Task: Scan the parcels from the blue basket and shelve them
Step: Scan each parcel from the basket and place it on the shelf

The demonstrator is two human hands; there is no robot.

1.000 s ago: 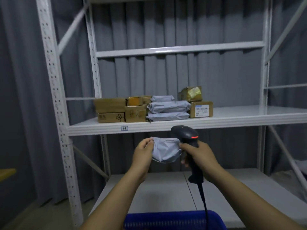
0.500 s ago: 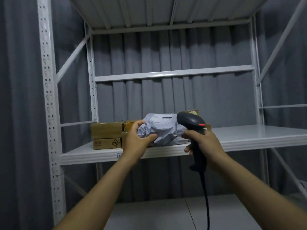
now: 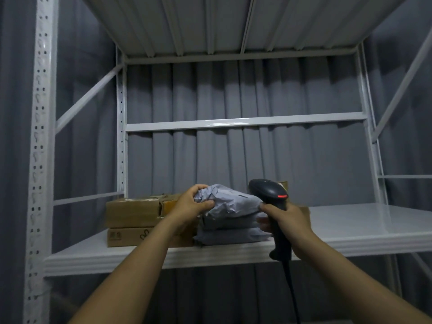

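You stand at a white metal rack with both arms stretched out to its middle shelf (image 3: 350,228). Your left hand (image 3: 195,204) grasps the crumpled left end of a grey parcel (image 3: 230,202), thumb below and fingers curled over the top. The parcel lies level with the top of a stack of grey bags (image 3: 230,237) near the middle of the shelf. It looks to be touching the uppermost bag, though you cannot tell whether its weight rests there or in your grip.

Your right hand (image 3: 288,222) is clenched round the handle of a black scanner (image 3: 268,190), held upright just to the right of the parcel. One fingertip of that hand reaches the parcel's right end. A red light (image 3: 282,196) glows on the scanner's head, and its cable (image 3: 292,288) hangs straight down below the shelf edge.

To the left of the bags, two cardboard boxes (image 3: 133,212) sit one on the other, the lower one marked with dark writing too small to read. More cardboard shows behind your left wrist and behind the scanner, mostly hidden. The right half of the shelf is bare white metal. The perforated upright (image 3: 38,136) of the rack runs down the left edge of the view, and a grey curtain (image 3: 257,160) hangs behind the rack.
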